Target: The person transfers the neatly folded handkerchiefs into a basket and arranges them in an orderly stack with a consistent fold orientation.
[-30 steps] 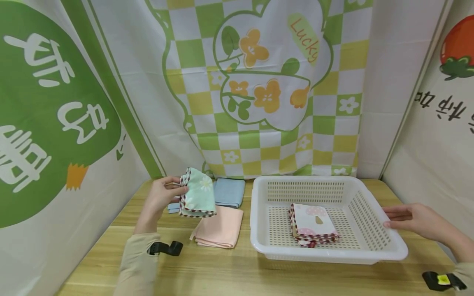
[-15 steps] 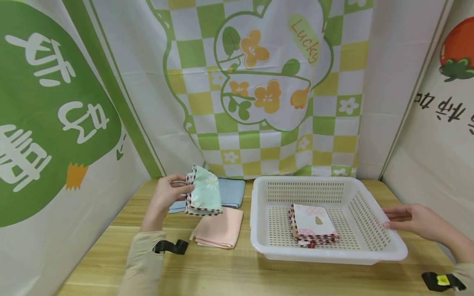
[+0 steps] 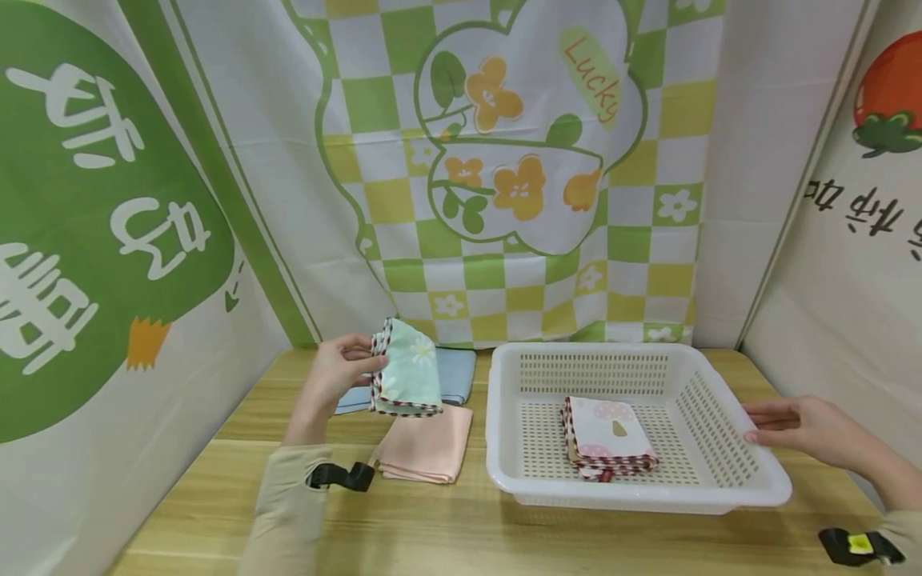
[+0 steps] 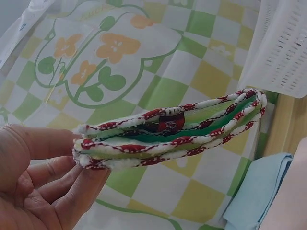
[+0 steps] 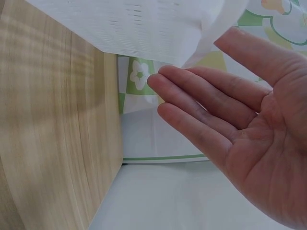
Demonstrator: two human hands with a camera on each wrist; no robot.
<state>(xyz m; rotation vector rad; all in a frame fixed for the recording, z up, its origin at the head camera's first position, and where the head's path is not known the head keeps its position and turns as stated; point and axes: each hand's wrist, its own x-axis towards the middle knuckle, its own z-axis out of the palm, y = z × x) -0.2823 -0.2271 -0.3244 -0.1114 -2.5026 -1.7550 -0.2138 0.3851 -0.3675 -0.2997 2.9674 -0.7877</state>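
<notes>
My left hand [image 3: 338, 376] pinches the left edge of a folded mint-green towel [image 3: 410, 370] with daisies and a dark red and white stitched border. It hangs in the air above the table; in the left wrist view its layered folds [image 4: 192, 129] show edge-on. Below it lie a folded blue towel [image 3: 457, 376], partly covered in the head view, and a folded pink towel [image 3: 426, 448]. My right hand [image 3: 807, 428] is at the right rim of a white plastic basket [image 3: 634, 498], fingers straight. In the basket lies a folded white towel [image 3: 612, 432] with pink mushrooms.
The wooden table [image 3: 403, 528] carries the basket at the right and the towels at the left. Printed cloth walls enclose the back and both sides, the checked back cloth [image 3: 504, 296] hanging close behind the basket.
My left hand has carried the mint-green towel to the right and slightly up, so more of the blue towel's left part shows. The right hand and basket have stayed in place.
</notes>
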